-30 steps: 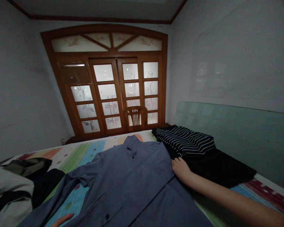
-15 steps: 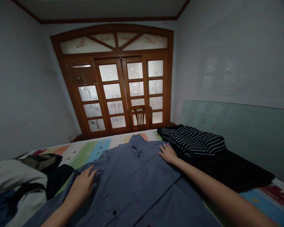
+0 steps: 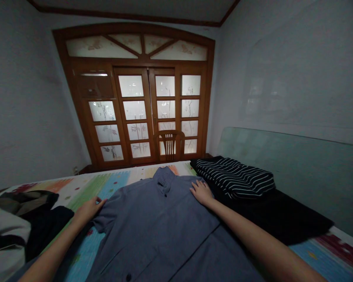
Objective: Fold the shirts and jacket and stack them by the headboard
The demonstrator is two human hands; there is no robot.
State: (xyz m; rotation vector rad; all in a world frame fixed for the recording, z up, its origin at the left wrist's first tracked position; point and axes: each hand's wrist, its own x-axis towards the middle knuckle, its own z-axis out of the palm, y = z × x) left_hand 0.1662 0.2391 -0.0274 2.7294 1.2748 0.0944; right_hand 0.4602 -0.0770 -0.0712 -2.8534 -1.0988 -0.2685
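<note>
A blue-grey button-up shirt lies front up across the bed, its collar pointing away from me. My left hand is closed on the sleeve at the left, near the shoulder. The sleeve's end runs under my left forearm and is partly hidden. My right hand lies flat with its fingers spread on the shirt's right shoulder. Just beyond that hand, a striped black-and-white garment rests on folded black clothing.
A heap of white and dark clothes lies on the left of the bed. The patterned bedsheet shows around the shirt. A pale green headboard stands at the right, and a wooden chair stands beyond the far edge.
My left hand has moved outward and forward, drawing the left sleeve out to the side. The right hand stays on the shoulder. The view has shifted slightly.
</note>
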